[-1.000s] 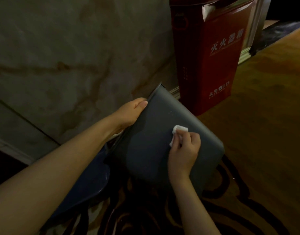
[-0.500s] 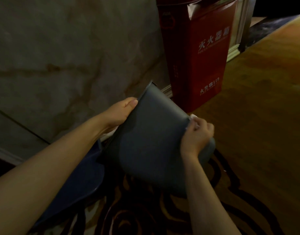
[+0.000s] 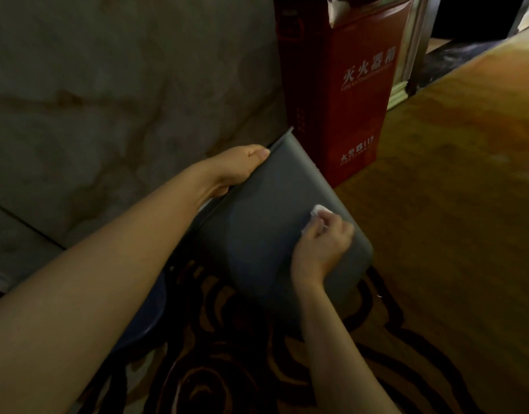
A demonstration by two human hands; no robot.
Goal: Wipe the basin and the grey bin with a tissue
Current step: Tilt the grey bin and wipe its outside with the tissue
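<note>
Now wiping the grey bin (image 3: 257, 234), tipped well over on the patterned carpet (image 3: 227, 383) with its mouth turned toward the marble wall (image 3: 108, 85) and its outer side facing up. White tissue (image 3: 318, 210) pressed flat on that side near the bin's base end, pinched under the fingers of the right hand (image 3: 323, 243). Left hand (image 3: 236, 168) curled over the rim, thumb on the outside, holding the bin steady at its tilt. By the look of it, mid-stroke on the second item of the task; whether the basin is already done cannot be told. Next, probably: drag the tissue across the rest of the side, keep the rim grip firm so the bin does not roll, then turn it to reach faces not yet touched. Inside of the bin hidden, so contents unknown. Dark blue basin (image 3: 143, 309) just beside and partly under the left forearm, only an edge showing, contents not visible. Red fire-extinguisher box (image 3: 347, 94) upright against the wall close behind the bin, closed.
</note>
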